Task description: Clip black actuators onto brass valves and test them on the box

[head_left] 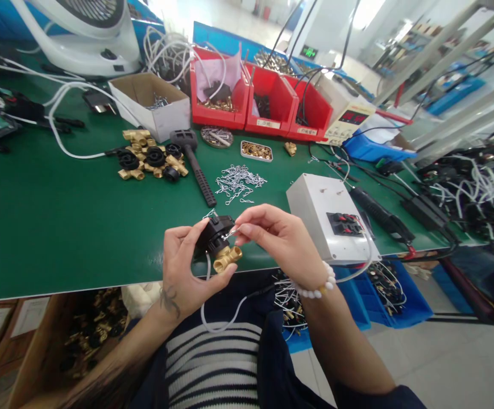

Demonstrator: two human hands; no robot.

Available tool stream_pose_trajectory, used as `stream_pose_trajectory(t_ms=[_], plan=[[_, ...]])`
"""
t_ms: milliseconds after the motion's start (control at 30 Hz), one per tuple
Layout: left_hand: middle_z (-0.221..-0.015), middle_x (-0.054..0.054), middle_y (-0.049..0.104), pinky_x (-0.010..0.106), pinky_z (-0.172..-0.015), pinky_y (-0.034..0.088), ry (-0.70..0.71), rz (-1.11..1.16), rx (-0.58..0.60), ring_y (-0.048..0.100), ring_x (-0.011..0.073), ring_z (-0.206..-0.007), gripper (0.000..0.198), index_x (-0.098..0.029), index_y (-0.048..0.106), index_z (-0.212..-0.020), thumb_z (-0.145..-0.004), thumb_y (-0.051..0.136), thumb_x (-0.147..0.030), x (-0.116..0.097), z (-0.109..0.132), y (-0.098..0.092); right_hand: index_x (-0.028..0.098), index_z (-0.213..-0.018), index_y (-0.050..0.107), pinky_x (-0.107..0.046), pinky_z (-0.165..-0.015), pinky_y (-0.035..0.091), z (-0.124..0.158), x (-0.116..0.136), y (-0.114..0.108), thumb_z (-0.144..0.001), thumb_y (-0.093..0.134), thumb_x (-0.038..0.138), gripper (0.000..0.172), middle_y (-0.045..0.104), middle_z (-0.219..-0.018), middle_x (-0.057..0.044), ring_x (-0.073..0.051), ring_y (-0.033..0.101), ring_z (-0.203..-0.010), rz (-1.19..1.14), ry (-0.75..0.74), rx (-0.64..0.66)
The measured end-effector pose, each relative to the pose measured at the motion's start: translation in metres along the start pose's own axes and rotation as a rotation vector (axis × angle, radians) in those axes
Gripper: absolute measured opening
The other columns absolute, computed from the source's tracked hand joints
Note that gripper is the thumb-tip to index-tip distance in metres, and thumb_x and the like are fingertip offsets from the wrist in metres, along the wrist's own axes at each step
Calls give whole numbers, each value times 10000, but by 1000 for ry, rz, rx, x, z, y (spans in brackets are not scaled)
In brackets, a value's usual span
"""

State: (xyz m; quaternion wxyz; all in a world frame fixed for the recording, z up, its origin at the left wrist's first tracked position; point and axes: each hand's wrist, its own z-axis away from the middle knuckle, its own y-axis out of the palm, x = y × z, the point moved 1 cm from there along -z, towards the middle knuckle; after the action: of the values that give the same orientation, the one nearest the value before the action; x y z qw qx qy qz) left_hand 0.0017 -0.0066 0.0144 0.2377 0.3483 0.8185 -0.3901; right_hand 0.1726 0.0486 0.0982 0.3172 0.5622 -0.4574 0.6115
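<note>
My left hand (187, 267) is wrapped round a motorized valve, a black actuator (215, 232) on a brass valve body (227, 258), held above the table's front edge. A white cable runs down from it. Between thumb and forefinger, my right hand (278, 238) pinches a small silver cotter pin (231, 232) against the valve's near right side. Another pin-like wire sticks up at the actuator's top left. Beyond my hands lies a loose pile of cotter pins (239, 183) on the green table (80, 227).
A black hammer (195, 167) lies beside several brass valve bodies (144, 156). Behind stand a white carton (155, 108) and red bins (221, 94). To the right are a grey switch box (323, 218), a black power tool (381, 218) and cables. Blue bins (412, 307) stand below the table.
</note>
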Motion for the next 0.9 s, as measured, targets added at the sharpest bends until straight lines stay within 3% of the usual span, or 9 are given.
stream_pose_trajectory(t_ms=[267,600,900], plan=[[-1102,82,548,404,-848,552,12,-12,25,574,247,-1008,671,-187,508,-1363,-787,706,-469,2,0,0,225,-838,698,-306,-819,519,-4,1,12,-908,646,163,107,715,-896,-6,-158,654,-862,398,-225,-1],[-1109,80,528,377,-843,560,21,58,35,565,240,-1017,655,-191,503,-1371,-800,704,-443,0,-1,-1,217,-860,686,-273,-792,522,-4,3,14,-950,611,161,130,706,-902,-13,-144,658,-854,502,-353,33],[-1130,88,524,382,-856,566,2,77,61,568,242,-1029,662,-194,504,-1373,-797,709,-447,1,-1,-1,204,-838,678,-265,-805,519,-5,-2,14,-916,647,113,124,714,-878,4,-133,657,-836,433,-293,-3]])
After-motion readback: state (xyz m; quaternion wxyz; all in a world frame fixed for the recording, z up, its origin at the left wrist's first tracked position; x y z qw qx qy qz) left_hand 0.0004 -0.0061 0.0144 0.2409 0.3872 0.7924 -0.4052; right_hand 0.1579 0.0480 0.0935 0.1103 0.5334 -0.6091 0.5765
